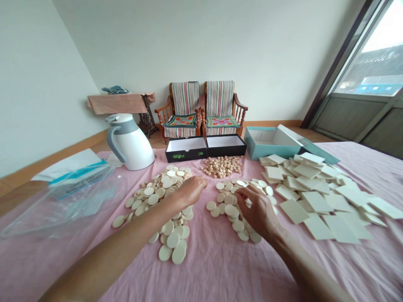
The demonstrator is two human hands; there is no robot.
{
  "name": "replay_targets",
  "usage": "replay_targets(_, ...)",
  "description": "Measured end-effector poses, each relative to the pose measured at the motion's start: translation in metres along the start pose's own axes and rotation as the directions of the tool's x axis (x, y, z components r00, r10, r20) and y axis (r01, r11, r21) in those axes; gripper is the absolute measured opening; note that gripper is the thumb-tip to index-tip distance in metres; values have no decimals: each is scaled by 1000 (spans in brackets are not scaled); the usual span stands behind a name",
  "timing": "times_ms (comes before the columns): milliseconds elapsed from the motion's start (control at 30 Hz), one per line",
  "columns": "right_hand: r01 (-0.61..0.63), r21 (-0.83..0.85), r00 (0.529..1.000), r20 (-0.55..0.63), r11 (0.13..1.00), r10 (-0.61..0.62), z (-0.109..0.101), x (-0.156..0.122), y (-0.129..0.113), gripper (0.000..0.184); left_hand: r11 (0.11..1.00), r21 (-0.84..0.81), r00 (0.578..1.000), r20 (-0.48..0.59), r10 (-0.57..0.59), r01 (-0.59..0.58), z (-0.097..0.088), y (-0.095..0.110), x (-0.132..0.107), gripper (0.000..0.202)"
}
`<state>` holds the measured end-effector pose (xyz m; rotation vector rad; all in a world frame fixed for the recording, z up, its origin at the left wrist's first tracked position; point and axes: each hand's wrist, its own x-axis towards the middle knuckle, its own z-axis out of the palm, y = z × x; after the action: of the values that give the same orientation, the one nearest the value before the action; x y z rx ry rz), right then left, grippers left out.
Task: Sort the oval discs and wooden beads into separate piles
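My left hand [193,189] is closed, its fingers curled, at the right edge of a heap of pale round wooden discs [154,199]. Whatever it may hold is hidden behind the fingers. Over a second, smaller group of discs [222,208] is my right hand [256,205], palm down with bent fingers pressed together at the discs. I cannot make out whether a disc is between them. Beyond both hands lies a pile of small wooden beads or knobs [222,166].
Square pale tiles [317,201] are heaped at the right. Two black open boxes [185,156] and a teal box [272,147] stand at the back. A white jug [134,144] and clear plastic packaging [72,197] occupy the left of the pink cloth [217,268].
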<state>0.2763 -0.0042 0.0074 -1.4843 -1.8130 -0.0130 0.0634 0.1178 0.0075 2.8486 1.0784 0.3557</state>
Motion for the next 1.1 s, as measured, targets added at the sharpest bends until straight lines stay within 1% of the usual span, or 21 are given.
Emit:
replay_targets(100,-7,-13,1000,19,1000,7,1,0,0,17,999,-30,998,-60,-24,22,-2,-9,42,15)
replay_targets(167,-7,-19,999,32,1000,7,2,0,1,17,997,-49,990,-123,-64,58,-3,-12,72,17)
replay_targets(233,-5,-15,999,39,1000,5,2,1,1,17,993,-71,973,-206,-106,94,-5,-12,96,17)
replay_targets(300,-4,-7,999,34,1000,4,3,1,1,17,989,-99,948,-290,-133,109,-7,-11,111,19)
replay_targets(367,-9,-4,1000,26,1000,9,3,1,2,17,985,-128,922,-357,-151,113,-9,-10,113,22)
replay_targets(433,-9,-4,1000,25,1000,9,4,0,1,17,983,-149,902,-400,-163,111,-12,-10,103,23)
replay_targets(500,-8,-2,999,33,1000,8,4,0,0,17,981,-162,893,-418,-167,108,-14,-12,84,22)
replay_targets(600,-4,4,999,47,1000,3,4,-1,-1,17,981,-168,895,-417,-157,94,-19,-18,46,19)
replay_targets(700,1,6,999,50,1000,-1,4,-2,-2,16,982,-170,903,-403,-149,86,-24,-28,4,18)
replay_targets(867,15,4,999,45,1000,-15,7,-5,-2,16,977,-174,894,-407,-187,126,-32,-46,-57,18)
replay_targets(967,25,10,999,44,1000,-25,10,-7,-3,15,981,-155,895,-411,-172,118,-31,-48,-85,19)
replay_targets(1033,35,10,999,41,999,-35,13,-8,-4,14,987,-117,881,-449,-149,108,-27,-46,-100,18)
replay_targets(1100,54,5,998,34,999,-54,16,-9,-4,14,992,-76,858,-499,-124,99,-22,-42,-112,19)
